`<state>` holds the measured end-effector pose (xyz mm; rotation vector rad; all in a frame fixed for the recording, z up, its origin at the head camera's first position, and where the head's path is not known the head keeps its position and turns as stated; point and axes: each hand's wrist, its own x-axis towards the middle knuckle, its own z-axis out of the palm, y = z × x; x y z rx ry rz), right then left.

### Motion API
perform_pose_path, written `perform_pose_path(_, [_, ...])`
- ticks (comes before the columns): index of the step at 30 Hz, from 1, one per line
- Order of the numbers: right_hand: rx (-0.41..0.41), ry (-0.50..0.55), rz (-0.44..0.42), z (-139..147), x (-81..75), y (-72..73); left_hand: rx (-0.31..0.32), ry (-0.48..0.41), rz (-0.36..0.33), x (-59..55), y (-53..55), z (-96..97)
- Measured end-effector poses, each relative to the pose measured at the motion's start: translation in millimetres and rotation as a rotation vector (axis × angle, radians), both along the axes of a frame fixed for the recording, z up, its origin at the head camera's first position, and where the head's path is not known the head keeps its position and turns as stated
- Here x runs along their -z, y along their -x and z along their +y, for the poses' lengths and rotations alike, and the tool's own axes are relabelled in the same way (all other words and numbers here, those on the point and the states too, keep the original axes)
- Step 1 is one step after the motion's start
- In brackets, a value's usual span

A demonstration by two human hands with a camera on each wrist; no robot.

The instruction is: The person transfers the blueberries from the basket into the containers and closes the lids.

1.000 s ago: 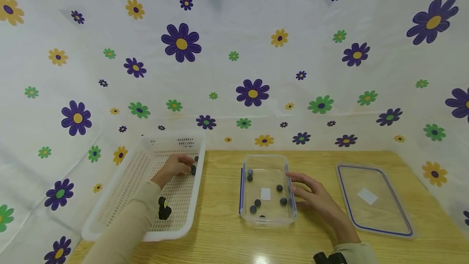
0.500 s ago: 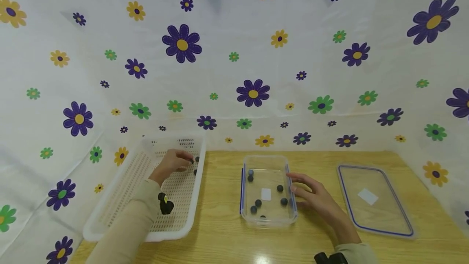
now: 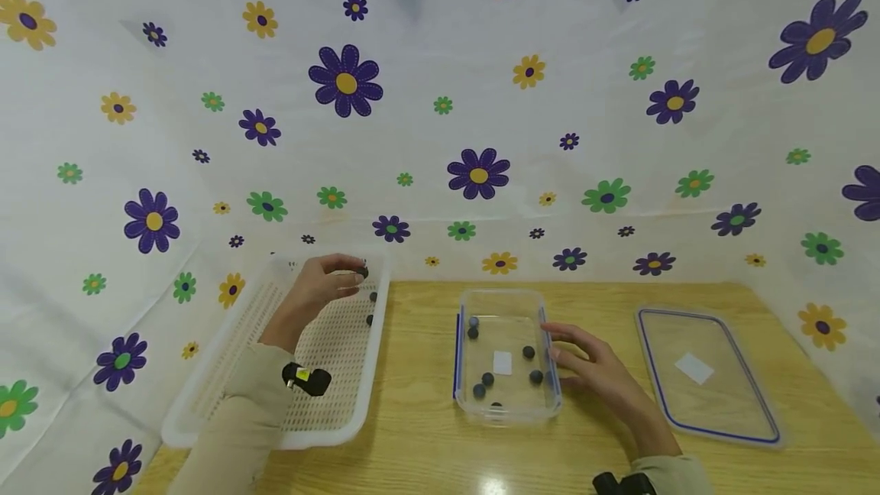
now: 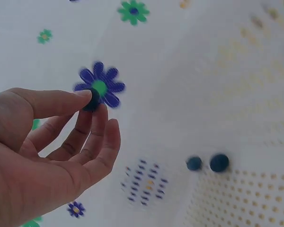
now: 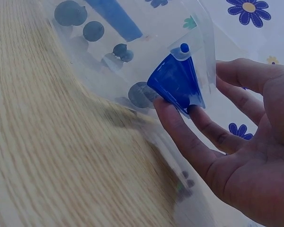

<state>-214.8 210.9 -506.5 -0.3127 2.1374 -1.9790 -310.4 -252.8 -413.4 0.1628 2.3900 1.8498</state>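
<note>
In the head view my left hand [image 3: 319, 281] is over the back of the white plastic basket [image 3: 360, 403]. It pinches a small dark blue ball [image 4: 91, 100] between thumb and fingertips, seen closely in the left wrist view. Two more such balls lie by the basket's right wall, including a dark ball [image 3: 371, 320]. My right hand [image 3: 594, 365] rests relaxed fingertips on the right side of a clear plastic container [image 3: 505, 411], at its blue latch flap [image 5: 177, 82]. Several dark balls lie inside, among them a dark ball [image 3: 528, 352], around a white label [image 3: 503, 363].
The clear lid [image 3: 729, 403] with a blue seal lies on the wooden table [image 3: 412, 403] to the right. A flower-print sheet [image 3: 412, 136] stands behind and at both sides. A second blue flap [image 3: 457, 357] hangs on the container's left side.
My left hand has picked a dark ball from near the basket's right wall and lifted it up toward the back. The right hand stays at the container.
</note>
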Motion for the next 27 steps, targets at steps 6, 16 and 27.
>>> perform_pose_path(6, [-0.004, -0.008, -0.017, 0, 1.0, -0.1, 0.033, 0.0, 0.129, -25.6, -26.8, 22.1])
perform_pose_path(16, [0.005, -0.012, -0.01, 3, -2.9, -1.8, 0.066, -0.218, 0.263, -41.9, -63.9, 71.8])
perform_pose_path(27, [-0.005, -0.011, 0.001, 2, -1.9, -1.9, 0.009, -0.421, 0.363, -26.1, -93.5, 126.1])
